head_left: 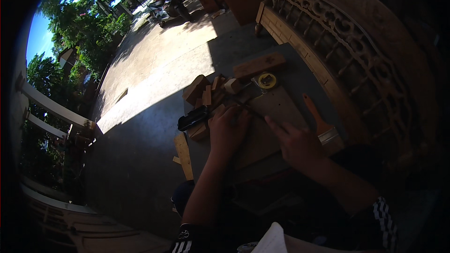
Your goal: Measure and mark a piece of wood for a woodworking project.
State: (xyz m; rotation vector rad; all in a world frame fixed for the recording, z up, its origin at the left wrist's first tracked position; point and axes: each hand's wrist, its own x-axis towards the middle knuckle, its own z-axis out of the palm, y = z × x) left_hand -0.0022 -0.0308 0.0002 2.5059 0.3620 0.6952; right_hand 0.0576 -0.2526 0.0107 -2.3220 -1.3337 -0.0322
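Note:
At the middle of the dark work board (295,65), my left hand (227,129) has curled fingers around something hard to make out. My right hand (300,147), lower to the right, is closed with its index finger along a thin dark bar (254,111) that reaches toward the left hand; what exactly it grips is hidden. A black tool (192,119) lies left of my left hand, by stacked wooden offcuts (197,89). Beyond the hands are a yellow tape measure (267,80) and a long wooden block (259,64). An orange-handled brush (314,112) rests on the right.
A carved wooden furniture panel (337,37) stands along the right, near the board. A narrow plank (183,154) leans at its left edge. Sunlit concrete (150,79), a parked scooter (166,4) and greenery lie beyond, with a white railing (56,105) at the left.

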